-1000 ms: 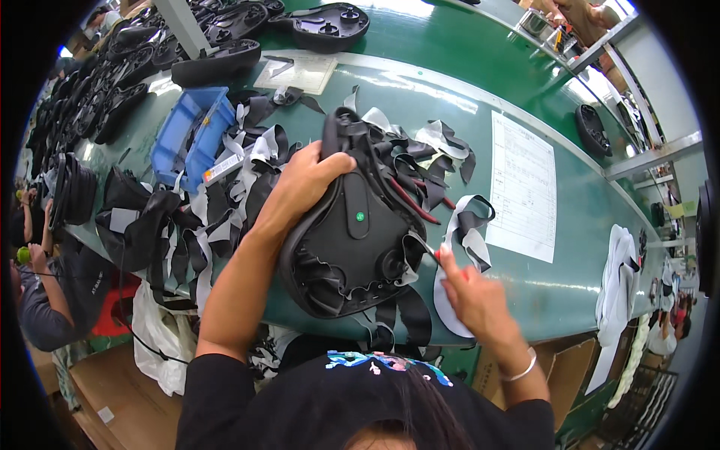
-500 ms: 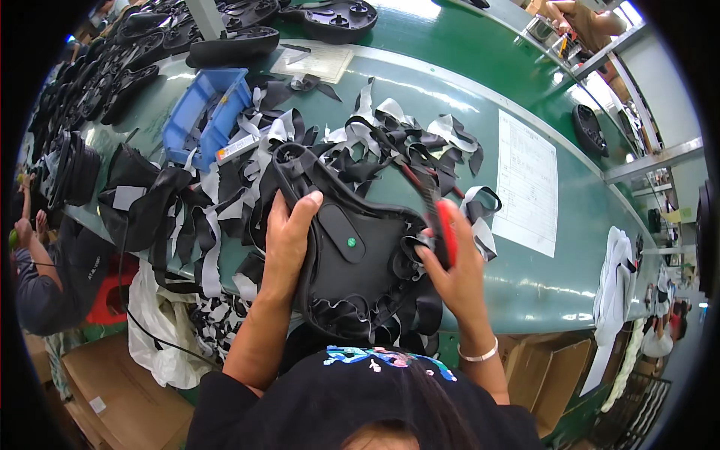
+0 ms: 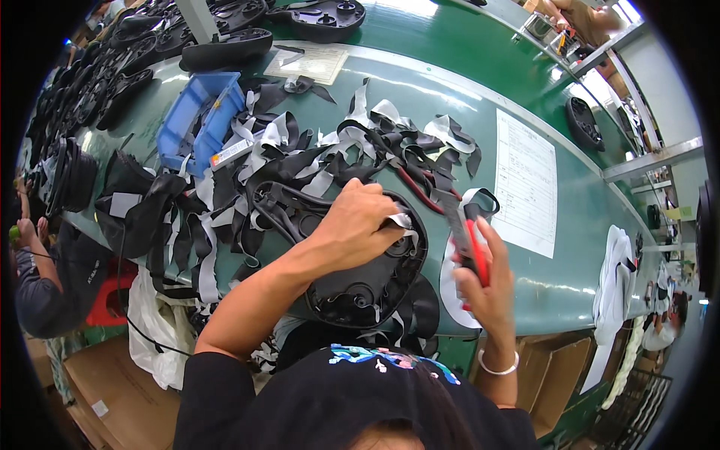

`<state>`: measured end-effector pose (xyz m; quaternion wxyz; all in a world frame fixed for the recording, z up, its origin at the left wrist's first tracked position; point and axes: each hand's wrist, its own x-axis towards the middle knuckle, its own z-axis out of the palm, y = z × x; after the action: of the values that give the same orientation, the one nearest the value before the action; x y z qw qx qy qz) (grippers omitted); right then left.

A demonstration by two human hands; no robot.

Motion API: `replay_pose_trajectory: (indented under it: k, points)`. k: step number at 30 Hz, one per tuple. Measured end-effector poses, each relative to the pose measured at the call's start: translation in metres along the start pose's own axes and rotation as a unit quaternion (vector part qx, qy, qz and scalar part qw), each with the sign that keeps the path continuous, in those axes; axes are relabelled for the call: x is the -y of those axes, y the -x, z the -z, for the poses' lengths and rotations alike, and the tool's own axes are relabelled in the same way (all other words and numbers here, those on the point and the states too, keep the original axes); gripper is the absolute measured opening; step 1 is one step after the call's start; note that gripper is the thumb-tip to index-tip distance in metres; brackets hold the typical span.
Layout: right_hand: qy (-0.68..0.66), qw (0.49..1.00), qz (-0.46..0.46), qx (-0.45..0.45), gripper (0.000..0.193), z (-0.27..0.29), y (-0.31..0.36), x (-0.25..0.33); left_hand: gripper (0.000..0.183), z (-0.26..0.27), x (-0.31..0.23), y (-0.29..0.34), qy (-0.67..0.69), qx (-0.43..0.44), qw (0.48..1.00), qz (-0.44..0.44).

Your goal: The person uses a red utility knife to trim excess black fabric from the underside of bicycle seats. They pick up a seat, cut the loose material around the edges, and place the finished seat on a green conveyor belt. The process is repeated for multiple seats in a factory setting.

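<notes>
A black shell-shaped part (image 3: 352, 289) with a fabric-covered rim lies on the table in front of me, its hollow underside with round bosses facing up. My left hand (image 3: 358, 223) reaches across it, fingers pinched on a light fabric strip (image 3: 406, 222) at the far right rim. Just right of the part, my right hand (image 3: 489, 289) is closed around a red-handled utility knife (image 3: 478, 257), its grey end pointing up and away. Motion slightly blurs the knife. Beneath the right hand lies a white oval piece (image 3: 453, 294), partly covered.
Black and white fabric scraps (image 3: 300, 161) and a red-handled tool (image 3: 417, 189) lie beyond the part. A blue bin (image 3: 171, 139) stands at left, a printed sheet (image 3: 525, 187) at right. More black shells (image 3: 326, 21) sit far left. Cardboard boxes (image 3: 124, 394) stand below the table.
The part has been turned, and its underside bosses now show nearer me. My left hand moved from its left edge to the far right rim. My right hand drew back rightward with the knife.
</notes>
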<state>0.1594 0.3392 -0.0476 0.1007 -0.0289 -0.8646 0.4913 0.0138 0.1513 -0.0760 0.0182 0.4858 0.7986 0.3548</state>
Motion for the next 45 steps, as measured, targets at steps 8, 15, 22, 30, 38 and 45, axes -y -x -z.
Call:
replay_pose_trajectory:
  k: [8,15,22,30,38,45]
  points:
    - [0.288,0.953,0.071,0.062,0.065,-0.009,0.015,-0.014,0.027,0.005,-0.003,-0.008,0.156,-0.077,0.98,0.101]
    - [0.298,0.953,-0.048,0.017,0.056,-0.034,0.041,0.011,0.016,0.022,0.011,-0.007,0.828,-0.155,0.535,0.058]
    - [0.456,0.889,0.017,0.044,0.052,-0.027,-0.025,0.011,0.017,0.022,0.036,-0.042,-0.178,-0.159,0.964,-0.117]
    - [0.401,0.909,-0.056,0.099,0.05,-0.027,0.019,0.031,0.027,0.029,0.059,-0.035,0.357,-0.34,0.837,0.236]
    - [0.411,0.864,0.18,0.23,0.047,0.037,-0.1,0.002,0.059,0.034,0.004,0.053,0.55,-0.134,0.803,0.187]
    - [0.478,0.844,0.091,0.227,0.052,0.045,-0.037,0.014,0.045,0.154,0.026,0.046,0.648,-0.456,0.608,0.054]
